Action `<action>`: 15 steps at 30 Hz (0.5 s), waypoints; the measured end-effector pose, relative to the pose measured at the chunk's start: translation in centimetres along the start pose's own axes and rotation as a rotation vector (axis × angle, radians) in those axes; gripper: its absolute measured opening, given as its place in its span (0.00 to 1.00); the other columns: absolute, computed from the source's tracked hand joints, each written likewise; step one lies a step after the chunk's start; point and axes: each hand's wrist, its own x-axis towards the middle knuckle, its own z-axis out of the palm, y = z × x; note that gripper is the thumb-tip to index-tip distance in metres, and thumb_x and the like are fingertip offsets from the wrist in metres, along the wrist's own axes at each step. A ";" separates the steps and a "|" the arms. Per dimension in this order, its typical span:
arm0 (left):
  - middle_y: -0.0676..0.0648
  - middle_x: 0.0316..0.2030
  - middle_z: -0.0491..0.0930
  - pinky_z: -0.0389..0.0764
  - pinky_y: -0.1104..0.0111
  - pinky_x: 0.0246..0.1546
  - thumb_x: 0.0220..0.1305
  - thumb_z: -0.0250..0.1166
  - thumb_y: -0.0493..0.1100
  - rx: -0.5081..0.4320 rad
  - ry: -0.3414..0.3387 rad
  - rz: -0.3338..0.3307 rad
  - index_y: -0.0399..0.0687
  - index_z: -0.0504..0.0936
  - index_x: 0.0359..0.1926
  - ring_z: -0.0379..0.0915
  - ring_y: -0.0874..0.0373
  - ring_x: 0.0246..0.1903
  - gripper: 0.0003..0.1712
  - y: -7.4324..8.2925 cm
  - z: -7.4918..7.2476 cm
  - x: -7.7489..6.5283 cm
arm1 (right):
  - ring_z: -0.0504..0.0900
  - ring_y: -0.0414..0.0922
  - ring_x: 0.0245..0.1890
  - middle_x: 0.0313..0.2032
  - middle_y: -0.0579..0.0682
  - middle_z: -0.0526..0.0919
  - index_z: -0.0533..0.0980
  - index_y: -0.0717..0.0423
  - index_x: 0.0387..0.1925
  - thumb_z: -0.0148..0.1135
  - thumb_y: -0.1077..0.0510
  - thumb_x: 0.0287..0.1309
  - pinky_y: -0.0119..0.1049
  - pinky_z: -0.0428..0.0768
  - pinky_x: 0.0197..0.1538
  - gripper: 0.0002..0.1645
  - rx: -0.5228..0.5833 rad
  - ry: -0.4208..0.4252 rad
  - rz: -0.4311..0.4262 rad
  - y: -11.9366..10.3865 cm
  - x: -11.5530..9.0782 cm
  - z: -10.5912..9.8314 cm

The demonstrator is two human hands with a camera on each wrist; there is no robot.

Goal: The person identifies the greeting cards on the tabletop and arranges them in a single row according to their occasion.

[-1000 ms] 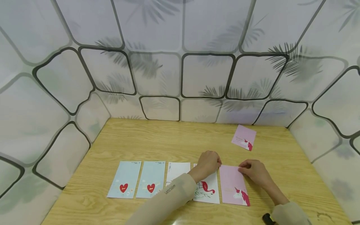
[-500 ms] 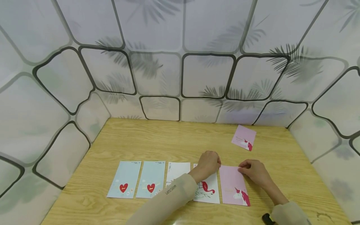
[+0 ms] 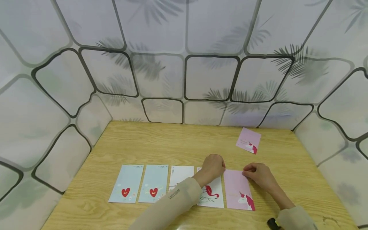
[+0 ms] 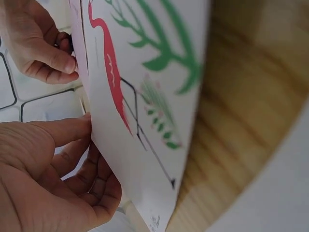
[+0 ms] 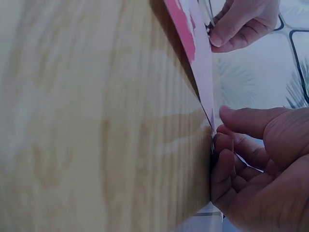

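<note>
A pink unicorn card (image 3: 238, 185) lies flat at the right end of a row of cards. My left hand (image 3: 212, 167) reaches over the white flamingo card (image 3: 211, 195), its thumb and fingertips at the pink card's upper left corner. At the upper right corner, my right hand (image 3: 261, 175) pinches the card between thumb and curled fingers. The left wrist view has the left hand (image 4: 58, 174) close against the flamingo card's top edge. In the right wrist view, the right thumb and fingers meet at the pink card's (image 5: 205, 87) corner.
Two light blue heart cards (image 3: 126, 179) and a white card (image 3: 182, 172), partly covered by my left sleeve (image 3: 172, 201), continue the row leftward. A second, smaller pink unicorn card (image 3: 248, 140) lies tilted farther back. Patterned fabric walls (image 3: 161, 80) enclose the wooden table (image 3: 161, 143).
Both hands stay at the pink card's top corners. Only a very slight shift of the whole head view shows; the cards keep their places.
</note>
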 end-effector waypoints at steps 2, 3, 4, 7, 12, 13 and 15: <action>0.55 0.28 0.84 0.77 0.73 0.36 0.62 0.74 0.42 0.001 -0.023 -0.008 0.51 0.89 0.29 0.77 0.61 0.31 0.05 0.1 -0.1 0.2 | 0.76 0.43 0.32 0.33 0.47 0.85 0.85 0.62 0.42 0.71 0.54 0.65 0.32 0.75 0.33 0.14 0.018 -0.013 0.024 0.0 -0.1 -0.2; 0.56 0.29 0.84 0.77 0.72 0.36 0.63 0.74 0.43 0.004 -0.036 -0.016 0.52 0.90 0.30 0.77 0.61 0.31 0.04 0.1 -0.2 0.3 | 0.75 0.43 0.31 0.32 0.47 0.84 0.85 0.62 0.43 0.70 0.53 0.66 0.32 0.75 0.32 0.14 0.035 -0.019 0.039 0.1 -0.1 -0.3; 0.56 0.30 0.84 0.77 0.72 0.36 0.64 0.73 0.44 0.012 -0.048 -0.020 0.52 0.90 0.31 0.77 0.61 0.31 0.04 0.1 -0.4 0.4 | 0.75 0.43 0.30 0.30 0.47 0.83 0.85 0.62 0.44 0.69 0.52 0.67 0.32 0.74 0.31 0.15 0.054 -0.024 0.054 0.1 -0.1 -0.4; 0.56 0.32 0.86 0.78 0.71 0.35 0.66 0.72 0.47 0.041 -0.055 -0.024 0.53 0.90 0.34 0.79 0.61 0.32 0.06 0.1 -0.8 0.9 | 0.74 0.42 0.26 0.26 0.48 0.79 0.84 0.63 0.45 0.67 0.53 0.69 0.32 0.73 0.28 0.16 0.132 -0.045 0.081 0.1 -0.1 -0.7; 0.54 0.39 0.88 0.81 0.69 0.38 0.69 0.70 0.49 0.050 -0.012 -0.002 0.51 0.90 0.41 0.83 0.59 0.40 0.08 0.3 -1.7 1.8 | 0.76 0.43 0.26 0.27 0.50 0.79 0.81 0.68 0.48 0.65 0.55 0.71 0.33 0.77 0.27 0.18 0.253 -0.078 0.099 -0.1 -0.2 -1.4; 0.53 0.40 0.88 0.82 0.69 0.39 0.69 0.70 0.48 0.040 0.003 0.006 0.50 0.90 0.43 0.83 0.58 0.41 0.09 0.3 -1.8 2.0 | 0.77 0.44 0.27 0.28 0.50 0.80 0.81 0.69 0.49 0.65 0.55 0.71 0.33 0.78 0.28 0.19 0.260 -0.076 0.102 -0.2 -0.2 -1.6; 0.51 0.44 0.88 0.83 0.68 0.42 0.70 0.69 0.48 0.013 0.013 0.017 0.47 0.89 0.48 0.83 0.57 0.46 0.12 0.5 -2.2 2.3 | 0.78 0.44 0.29 0.30 0.51 0.82 0.79 0.71 0.52 0.64 0.54 0.72 0.33 0.79 0.29 0.21 0.250 -0.063 0.093 -0.1 -0.2 -2.1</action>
